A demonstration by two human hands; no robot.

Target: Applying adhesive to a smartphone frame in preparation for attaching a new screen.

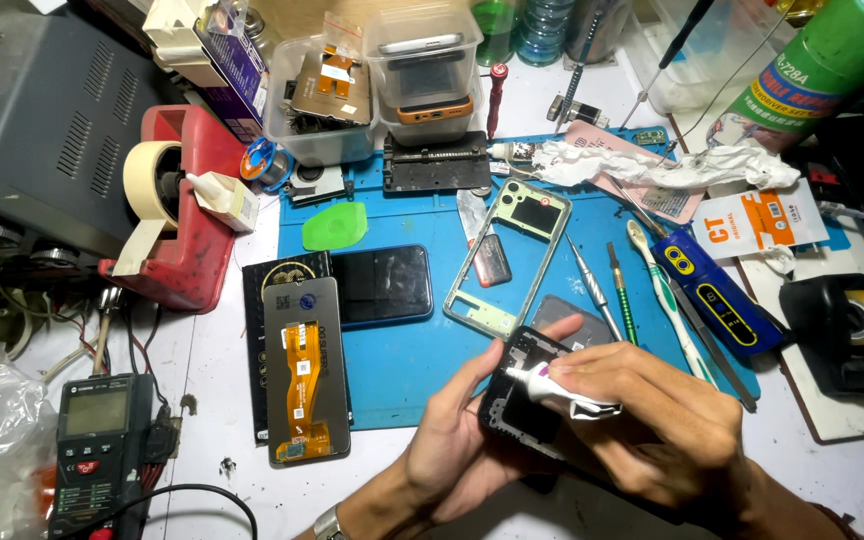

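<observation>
2 hands grip: left hand [457, 425] half-hides black phone frame [524, 385], right hand [652, 410] pinches white tube [562, 392].

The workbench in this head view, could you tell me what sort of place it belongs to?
Most likely a phone repair bench: a pale green phone frame lies on a blue work mat, beside a screen panel with an orange flex cable and a grey multimeter.

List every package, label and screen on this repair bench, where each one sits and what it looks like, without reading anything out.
Dark phone screen: black rectangle on the blue mat, left of centre.
Display panel: face down beside it, grey back with an orange flex cable.
Multimeter: bottom left, dark body, small grey screen.
White and orange packet: flat, right of the mat.
Spray can: top right, green label.
Blue and yellow tool: lying at the mat's right edge.
</observation>
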